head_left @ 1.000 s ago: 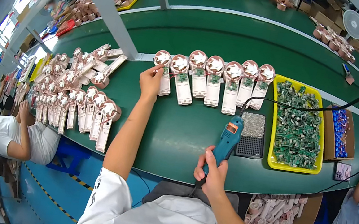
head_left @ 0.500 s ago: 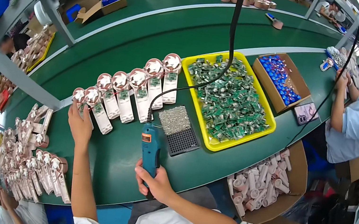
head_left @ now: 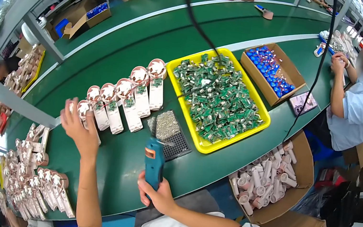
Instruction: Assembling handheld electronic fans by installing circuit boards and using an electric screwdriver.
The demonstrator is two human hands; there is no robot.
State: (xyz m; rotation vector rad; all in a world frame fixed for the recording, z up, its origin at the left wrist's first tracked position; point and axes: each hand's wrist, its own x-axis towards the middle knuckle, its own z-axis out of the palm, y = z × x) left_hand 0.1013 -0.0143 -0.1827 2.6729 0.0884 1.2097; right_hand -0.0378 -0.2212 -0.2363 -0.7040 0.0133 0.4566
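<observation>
In my right hand is a teal electric screwdriver, held upright with the fingers wrapped round its lower body. Its tip end points toward a black perforated tray partly covered by small silvery screws. My left hand spreads its fingers over the heads of the leftmost pink-and-white handheld fan housings, hiding much of them; whether it presses on one I cannot tell. To its right, a slanting row of similar fan housings shows round heads with white blades and small green boards inside.
A yellow tray heaped with green circuit boards stands right of the screws. Beyond it sits a cardboard box of blue parts. More fan housings pile up at the left. A box of pink shells is below the table edge. Co-workers sit opposite and at right.
My left hand has moved further over the leftmost fan housings, its fingers spreading. The right hand with the screwdriver has shifted slightly right and down. The whole view has swung a little.
</observation>
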